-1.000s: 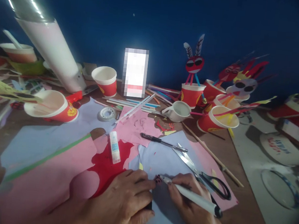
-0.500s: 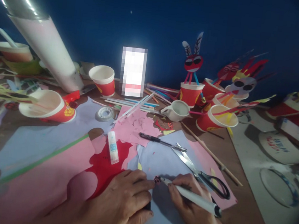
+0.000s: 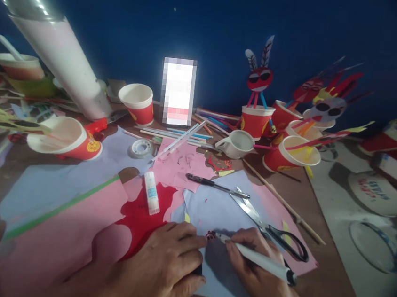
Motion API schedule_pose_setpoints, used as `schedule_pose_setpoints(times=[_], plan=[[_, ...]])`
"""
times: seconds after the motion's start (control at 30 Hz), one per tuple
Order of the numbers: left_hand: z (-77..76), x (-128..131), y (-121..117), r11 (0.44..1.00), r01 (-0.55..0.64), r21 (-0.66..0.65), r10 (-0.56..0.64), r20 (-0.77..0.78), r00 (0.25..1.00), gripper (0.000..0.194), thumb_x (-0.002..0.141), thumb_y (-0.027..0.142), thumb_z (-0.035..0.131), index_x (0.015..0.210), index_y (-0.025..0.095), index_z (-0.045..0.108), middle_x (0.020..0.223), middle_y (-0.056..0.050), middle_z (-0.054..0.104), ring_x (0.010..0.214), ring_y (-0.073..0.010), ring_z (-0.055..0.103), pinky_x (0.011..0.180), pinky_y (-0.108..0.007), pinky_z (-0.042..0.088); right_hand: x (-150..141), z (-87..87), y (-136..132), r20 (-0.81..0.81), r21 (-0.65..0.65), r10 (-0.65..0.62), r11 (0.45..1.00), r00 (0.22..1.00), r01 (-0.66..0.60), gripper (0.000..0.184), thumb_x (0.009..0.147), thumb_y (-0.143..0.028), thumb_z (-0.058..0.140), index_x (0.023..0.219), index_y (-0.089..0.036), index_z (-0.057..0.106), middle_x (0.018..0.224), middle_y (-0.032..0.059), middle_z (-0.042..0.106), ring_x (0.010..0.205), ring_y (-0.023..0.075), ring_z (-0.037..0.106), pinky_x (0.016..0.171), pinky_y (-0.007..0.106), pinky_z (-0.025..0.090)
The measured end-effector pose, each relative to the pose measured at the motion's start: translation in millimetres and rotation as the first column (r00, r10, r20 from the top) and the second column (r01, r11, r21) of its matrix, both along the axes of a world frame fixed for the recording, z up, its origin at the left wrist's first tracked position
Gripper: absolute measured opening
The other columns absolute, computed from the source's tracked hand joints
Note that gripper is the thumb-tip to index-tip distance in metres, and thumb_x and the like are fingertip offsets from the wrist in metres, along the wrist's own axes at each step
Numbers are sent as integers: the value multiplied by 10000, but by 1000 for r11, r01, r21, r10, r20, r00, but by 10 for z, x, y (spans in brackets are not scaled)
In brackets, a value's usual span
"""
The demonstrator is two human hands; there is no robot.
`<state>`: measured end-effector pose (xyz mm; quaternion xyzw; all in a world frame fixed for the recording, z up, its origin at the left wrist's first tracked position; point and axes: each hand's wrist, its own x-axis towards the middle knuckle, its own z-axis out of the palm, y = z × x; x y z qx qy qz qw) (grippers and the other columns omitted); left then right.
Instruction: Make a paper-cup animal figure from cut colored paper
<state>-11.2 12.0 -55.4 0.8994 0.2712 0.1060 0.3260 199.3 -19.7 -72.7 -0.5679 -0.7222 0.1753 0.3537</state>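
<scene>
A white marker (image 3: 264, 262) with a black end is gripped in my right hand (image 3: 254, 258), its tip at the edge of a tiny red cutout (image 3: 211, 235) with black marks. That cutout lies on the pale blue paper (image 3: 223, 283). From the left, the index fingertip of my left hand (image 3: 173, 254) reaches the cutout and seems to press it down. A small black object (image 3: 197, 270) shows between the curled fingers and thumb of this hand; most of it is hidden. Black-handled scissors (image 3: 268, 226) lie half open beyond my right hand, beside a black pen (image 3: 217, 186).
A glue stick (image 3: 152, 193) rests on red paper (image 3: 136, 227), with pink paper (image 3: 65, 229) to the left. Farther back are a tape roll (image 3: 140, 148), straws (image 3: 181, 139), a white cup (image 3: 237, 144), red paper cups (image 3: 137, 104), a lit phone (image 3: 178, 92) and stick-figure puppets (image 3: 260, 79).
The view has shifted slightly, so most things sit a little farther right or higher. Both hands keep about the same pose, with the marker tip still at the cutout.
</scene>
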Motion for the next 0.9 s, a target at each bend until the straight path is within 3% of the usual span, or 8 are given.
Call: schedule_pose_setpoints(times=[0.3,0.6,0.77,0.9], plan=[[-3,2,-7,1000,-9,-5,9,4,1000,122,875,271,466,877,190,557,1179,-14,583,1046,-210,472,881,-358,411,7,-6,11,-4,14,3,1000,1000,-3,73,817,-179,520,764,-216,485,565,-34,600,452,111,589,459,207,466],[-11,-4,-8,1000,-29,3,28,28,999,107,849,252,503,897,196,580,1179,2,598,1055,-214,483,900,-365,422,60,0,-3,-211,-92,-176,983,962,159,50,804,-199,557,775,-219,522,571,-38,566,441,98,526,397,182,433],[-42,-27,-35,997,-64,30,62,60,996,112,832,228,527,928,195,576,1152,-16,610,1069,-219,488,909,-362,433,113,9,-14,-217,-26,-104,995,971,101,111,824,-167,544,921,-220,532,732,4,591,580,119,571,515,213,476],[-81,-46,-36,996,-66,62,58,132,990,130,826,201,530,950,189,567,1146,-44,601,1052,-220,501,895,-363,436,155,48,-39,-311,-18,-52,999,949,48,165,851,-172,507,1007,-223,526,803,21,590,682,137,578,600,245,476]])
